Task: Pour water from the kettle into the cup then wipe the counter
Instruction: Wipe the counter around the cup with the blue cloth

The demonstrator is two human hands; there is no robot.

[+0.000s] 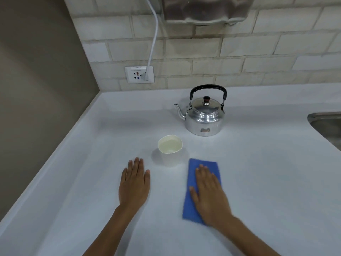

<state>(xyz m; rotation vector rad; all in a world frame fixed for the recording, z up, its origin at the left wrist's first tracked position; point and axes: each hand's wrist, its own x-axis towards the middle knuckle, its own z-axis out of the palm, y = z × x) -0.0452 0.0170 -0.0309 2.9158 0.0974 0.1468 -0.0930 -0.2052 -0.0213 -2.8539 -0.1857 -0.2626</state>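
Note:
A shiny metal kettle (203,117) with a black handle stands upright on the white counter (258,172), spout pointing left. In front of it and to the left is a white cup (170,160) with what looks like water inside. A blue cloth (191,200) lies flat just right of the cup. My right hand (209,195) rests palm down on the cloth with its fingers stretched out, not curled around it. My left hand (134,183) lies flat and empty on the counter, left of the cup.
A steel sink (326,124) cuts into the counter at the right edge. A wall socket (139,74) with a white cable plugged in sits on the tiled back wall. A side wall closes off the counter on the left.

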